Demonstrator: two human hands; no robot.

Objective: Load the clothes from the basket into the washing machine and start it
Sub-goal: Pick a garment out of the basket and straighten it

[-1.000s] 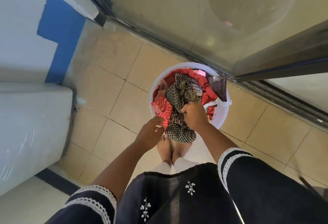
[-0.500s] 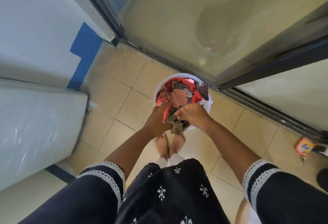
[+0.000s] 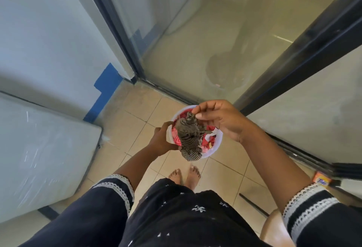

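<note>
basket (image 3: 214, 149): I see a round white tub on the tiled floor, upright | clothes (image 3: 205, 141): red and pink heap fills it | striped garment (image 3: 188, 131): grey-brown with checked hem, hanging lengthwise over the heap | washing machine (image 3: 45, 158): white, at left

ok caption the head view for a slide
Right hand lifts a striped cloth from the basket; left hand alongside.

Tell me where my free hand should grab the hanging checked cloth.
Take the grey-and-white checked cloth at its lower hem, coming from the left: the right hand pinches its top, so it hangs long over the white plastic basket.
</note>
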